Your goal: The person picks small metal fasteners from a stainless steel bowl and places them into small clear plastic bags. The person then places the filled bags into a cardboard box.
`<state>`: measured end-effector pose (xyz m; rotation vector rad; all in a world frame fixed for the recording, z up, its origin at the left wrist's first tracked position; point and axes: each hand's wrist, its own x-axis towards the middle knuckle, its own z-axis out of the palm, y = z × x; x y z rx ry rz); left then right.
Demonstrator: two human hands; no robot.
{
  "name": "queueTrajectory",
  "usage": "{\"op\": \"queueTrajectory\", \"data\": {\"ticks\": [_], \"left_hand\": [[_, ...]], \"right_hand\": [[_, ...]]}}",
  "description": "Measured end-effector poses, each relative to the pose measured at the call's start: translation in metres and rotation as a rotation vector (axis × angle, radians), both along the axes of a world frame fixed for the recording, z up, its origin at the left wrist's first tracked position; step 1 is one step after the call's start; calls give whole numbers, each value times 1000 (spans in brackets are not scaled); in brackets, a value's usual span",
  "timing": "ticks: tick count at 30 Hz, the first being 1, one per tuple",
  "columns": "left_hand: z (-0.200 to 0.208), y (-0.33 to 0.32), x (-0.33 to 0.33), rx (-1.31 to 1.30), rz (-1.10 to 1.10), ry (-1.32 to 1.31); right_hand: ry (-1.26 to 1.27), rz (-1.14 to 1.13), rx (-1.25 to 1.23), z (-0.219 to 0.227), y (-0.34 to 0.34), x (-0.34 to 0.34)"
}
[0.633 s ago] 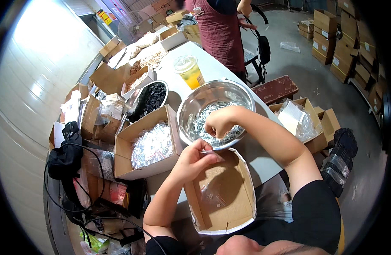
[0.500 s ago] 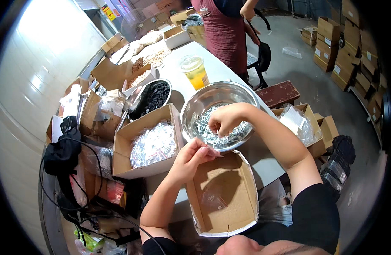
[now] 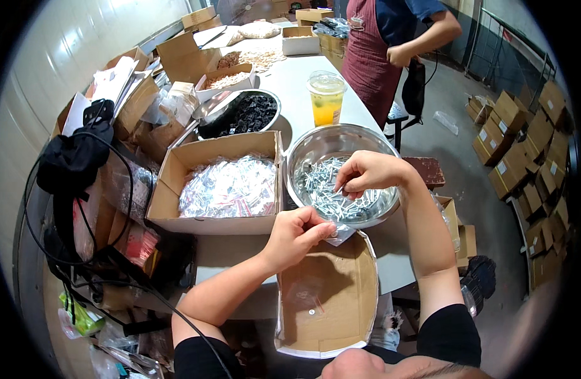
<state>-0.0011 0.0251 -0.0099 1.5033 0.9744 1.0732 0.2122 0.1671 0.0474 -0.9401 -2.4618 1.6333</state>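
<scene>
My left hand (image 3: 295, 239) pinches a small clear plastic bag (image 3: 342, 235) between thumb and fingers, above the far edge of a shallow cardboard tray (image 3: 331, 284). Over a steel bowl (image 3: 297, 150), my right hand (image 3: 373, 174) is closed with fingertips pointing down, and a thin silvery screw shows at them. Loose silvery screws (image 3: 319, 179) cover the bowl's bottom. Inside the tray lies another clear bag (image 3: 305, 292) near a small pale round piece (image 3: 312, 312).
Left of the bowl stands a cardboard box (image 3: 214, 226) of filled clear bags. Behind it are a bowl of black parts (image 3: 252, 114) and a box of pale pieces (image 3: 227, 81). A yellow drink cup (image 3: 326, 101) stands beyond the screws. A person in a red apron (image 3: 373, 63) stands beyond the table.
My right hand has risen a little from among the screws, its fingertips now showing a screw. The bag in my left hand shows more clearly. The whole view has shifted.
</scene>
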Motion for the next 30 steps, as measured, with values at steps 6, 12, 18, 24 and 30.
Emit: {"op": "queueTrajectory", "data": {"ticks": [6,12,18,24,30], "left_hand": [[1,4,0,167,-39,53],[-6,3,2,52,-45,-79],[-7,2,-1,8,-45,-107],[0,2,4,52,-28,-169],[-2,2,1,-66,-65,-202]], "right_hand": [[-33,33,63,-4,1,-4],[-225,35,450,-18,-4,-13],[-478,54,647,-42,-3,-12],[-574,161,469,-15,-23,-26],[-574,175,540,-19,-25,-26]]}}
